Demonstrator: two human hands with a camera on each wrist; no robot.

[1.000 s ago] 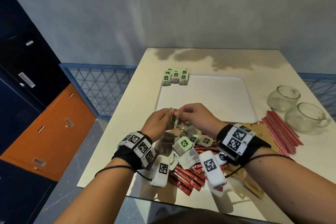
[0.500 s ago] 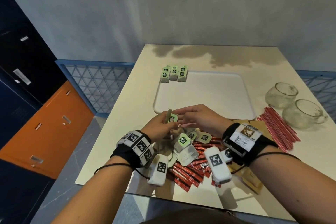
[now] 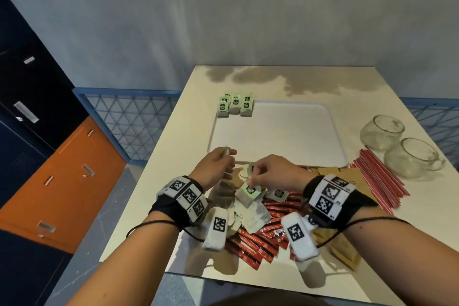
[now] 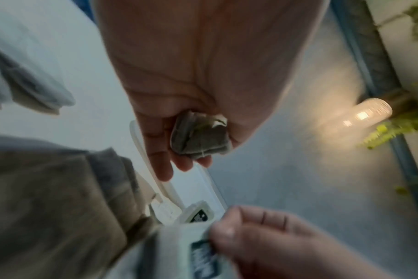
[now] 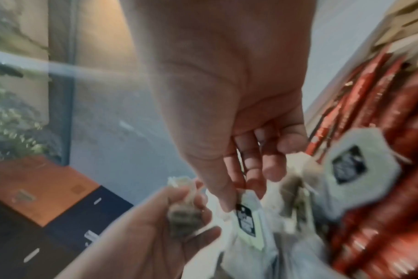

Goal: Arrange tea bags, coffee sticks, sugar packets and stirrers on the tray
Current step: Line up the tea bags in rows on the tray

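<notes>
Head view shows my hands have come apart: my left hand (image 3: 214, 169) now grips a tea bag (image 4: 199, 136) alone, near the tray (image 3: 278, 131), while my right hand (image 3: 269, 171) pinches another bag's tag (image 5: 247, 219) from the pile (image 3: 248, 206), so sorting continues.

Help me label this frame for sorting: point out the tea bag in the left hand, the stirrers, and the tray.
tea bag (image 4: 199, 135), left wrist view, middle of the pouch.
stirrers (image 3: 380, 177), head view, middle of the red bundle.
tray (image 3: 293, 107), head view, far rim.
</notes>
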